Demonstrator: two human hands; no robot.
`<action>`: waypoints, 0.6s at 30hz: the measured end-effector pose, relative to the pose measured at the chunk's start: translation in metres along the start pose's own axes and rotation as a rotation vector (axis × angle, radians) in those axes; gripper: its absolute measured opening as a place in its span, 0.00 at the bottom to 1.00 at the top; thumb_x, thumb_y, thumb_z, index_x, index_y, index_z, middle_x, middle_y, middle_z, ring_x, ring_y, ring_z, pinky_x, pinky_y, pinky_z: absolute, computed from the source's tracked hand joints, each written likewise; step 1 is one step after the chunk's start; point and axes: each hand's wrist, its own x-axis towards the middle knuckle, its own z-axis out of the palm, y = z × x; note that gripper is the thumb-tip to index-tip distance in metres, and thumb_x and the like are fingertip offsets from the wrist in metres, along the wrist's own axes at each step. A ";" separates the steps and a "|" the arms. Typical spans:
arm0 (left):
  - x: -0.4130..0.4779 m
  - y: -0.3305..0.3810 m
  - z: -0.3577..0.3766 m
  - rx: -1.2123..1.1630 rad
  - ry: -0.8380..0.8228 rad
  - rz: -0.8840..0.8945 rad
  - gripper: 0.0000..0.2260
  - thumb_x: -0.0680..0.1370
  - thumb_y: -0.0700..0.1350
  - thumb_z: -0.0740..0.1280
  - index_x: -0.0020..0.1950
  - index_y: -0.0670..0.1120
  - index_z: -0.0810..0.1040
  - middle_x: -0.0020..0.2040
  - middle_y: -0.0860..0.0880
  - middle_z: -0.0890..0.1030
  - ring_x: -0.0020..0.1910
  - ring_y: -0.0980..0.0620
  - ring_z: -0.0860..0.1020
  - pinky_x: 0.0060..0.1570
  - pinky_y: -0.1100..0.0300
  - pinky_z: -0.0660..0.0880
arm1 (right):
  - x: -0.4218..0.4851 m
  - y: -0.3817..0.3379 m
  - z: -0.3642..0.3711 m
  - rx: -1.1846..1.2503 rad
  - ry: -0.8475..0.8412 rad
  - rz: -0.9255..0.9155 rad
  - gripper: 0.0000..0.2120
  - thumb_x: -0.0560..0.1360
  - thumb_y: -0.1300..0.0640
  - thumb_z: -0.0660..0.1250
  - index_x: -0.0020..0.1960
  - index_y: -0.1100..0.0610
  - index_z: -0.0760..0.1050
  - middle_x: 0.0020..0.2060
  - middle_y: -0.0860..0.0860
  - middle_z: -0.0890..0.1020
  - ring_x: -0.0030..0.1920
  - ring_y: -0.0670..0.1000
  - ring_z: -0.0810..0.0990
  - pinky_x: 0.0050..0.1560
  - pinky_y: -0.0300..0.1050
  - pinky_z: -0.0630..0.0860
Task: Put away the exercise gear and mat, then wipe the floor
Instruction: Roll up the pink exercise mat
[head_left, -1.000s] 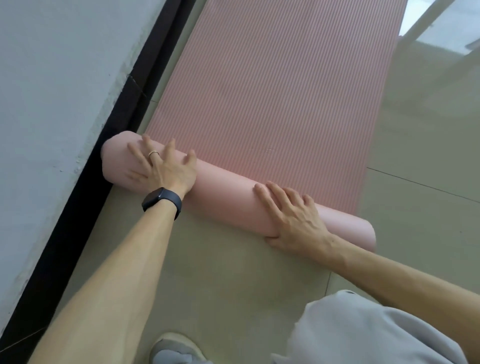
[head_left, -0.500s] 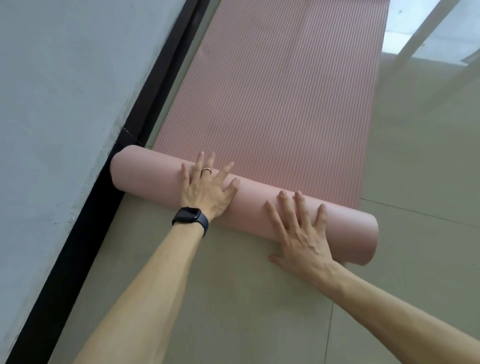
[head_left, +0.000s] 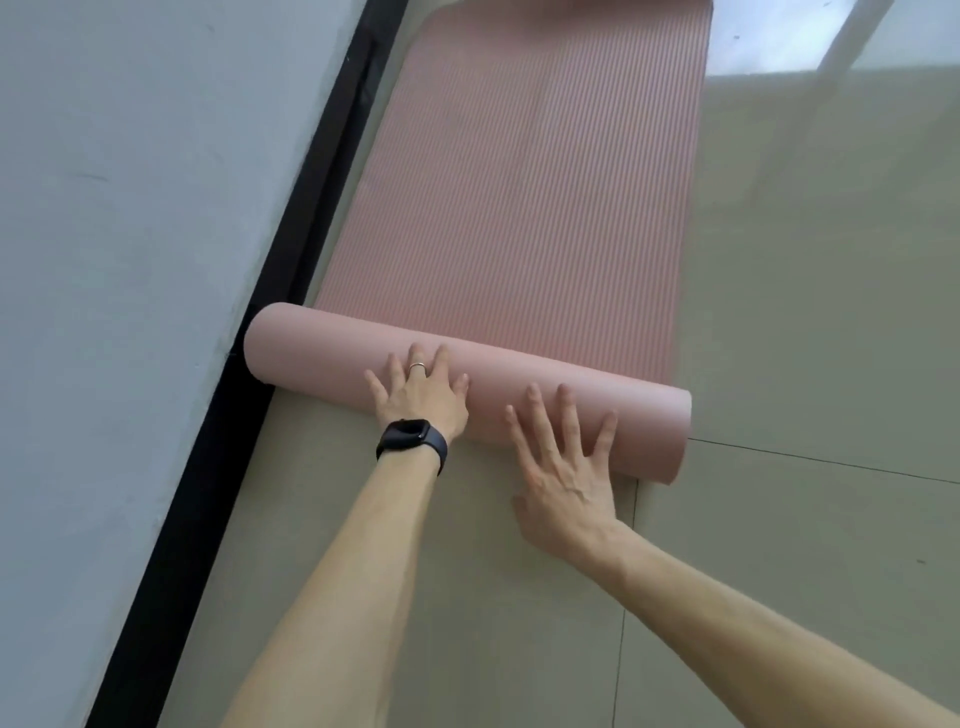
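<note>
The pale tiled floor fills the right side of the view, and a grey wall with a black skirting strip runs diagonally along the left. Between them lies the pink ribbed mat, most of it flat and stretching straight away from the person toward the far end of the room.

Its near end is wound into a roll. The roll's long axis lies crosswise to the flat length, slanting from the skirting at upper left down to the open floor at lower right. The unrolled part lies directly beyond the roll, on the far side from both hands, so the push has to go forward, square to that axis.

The left hand rests on the roll close to its middle, fingers straight and spread, gripping nothing. The right hand is likewise flat and spread, its fingertips on the roll nearer the right end and its palm over the floor. Neither hand is near the left end, which sits just beside the skirting and juts past the flat mat's left edge. That end probably needs steering to keep the roll even.

A black watch circles the left wrist, and a thin ring sits on one finger.
</note>
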 end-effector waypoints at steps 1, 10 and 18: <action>-0.001 0.015 -0.006 0.016 -0.021 -0.023 0.25 0.84 0.58 0.47 0.81 0.57 0.49 0.82 0.49 0.48 0.80 0.42 0.46 0.75 0.36 0.44 | 0.009 0.006 -0.003 0.027 -0.025 0.003 0.52 0.68 0.48 0.71 0.82 0.52 0.43 0.80 0.56 0.39 0.77 0.65 0.32 0.68 0.78 0.33; -0.019 -0.022 -0.056 0.228 -0.139 0.182 0.29 0.82 0.52 0.57 0.81 0.60 0.48 0.82 0.50 0.49 0.81 0.47 0.49 0.76 0.41 0.53 | 0.083 0.063 -0.032 0.053 -0.217 0.005 0.49 0.73 0.59 0.66 0.79 0.45 0.35 0.80 0.48 0.38 0.79 0.59 0.33 0.72 0.73 0.37; 0.085 -0.050 -0.050 0.353 -0.013 0.376 0.36 0.77 0.71 0.46 0.79 0.60 0.34 0.82 0.52 0.39 0.81 0.47 0.41 0.77 0.38 0.47 | 0.135 0.076 -0.055 0.114 -0.235 0.142 0.44 0.64 0.49 0.69 0.76 0.38 0.52 0.79 0.47 0.54 0.80 0.59 0.43 0.74 0.70 0.42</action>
